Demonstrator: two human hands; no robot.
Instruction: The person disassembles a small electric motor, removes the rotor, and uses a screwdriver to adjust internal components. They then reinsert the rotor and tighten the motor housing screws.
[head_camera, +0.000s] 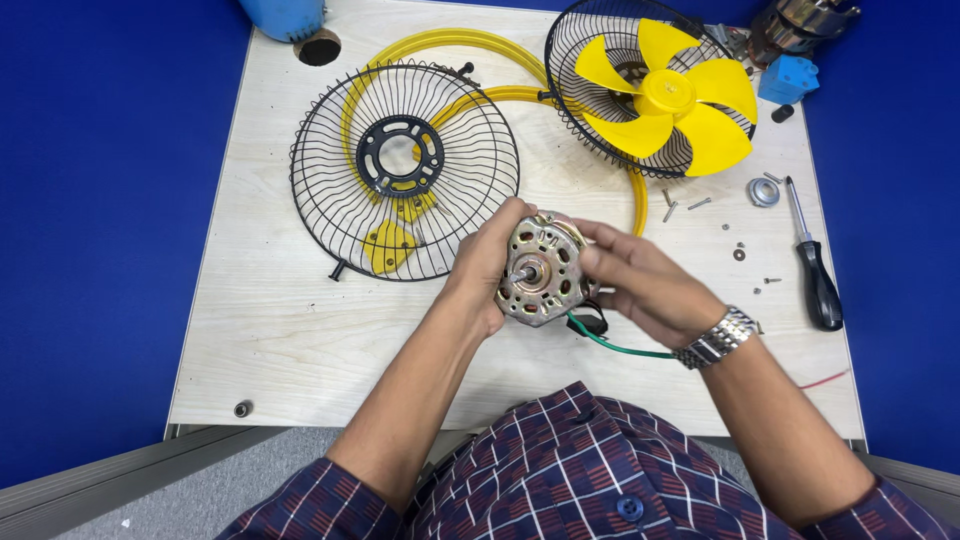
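The pale wooden surface (300, 330) is the biggest thing here, with blue all around it. On it lies a round black wire fan guard (404, 170), flat, with a yellow frame (440, 45) showing under and behind it. Further right sits a second wire guard (590, 60) with the yellow fan blade (665, 95) resting in it. A black-handled screwdriver (815, 265) lies near the right edge, with small loose screws (690, 205) and a washer (762, 191) close by.

In the middle, held just above the surface, is the fan motor (540, 270). It is a round metal lump with a short shaft pointing up at the camera. It looks heavy for its size, hard and stiff, and a bit smooth. The left hand (485, 265) wraps its grip around the left rim. The right hand (640, 285) has its grip closed on the right rim, fingers over the top edge. The rim looks like the safe place to hold. A green wire (620, 348) hangs from below and looks thin and easy to pull, so it is not a good handle.
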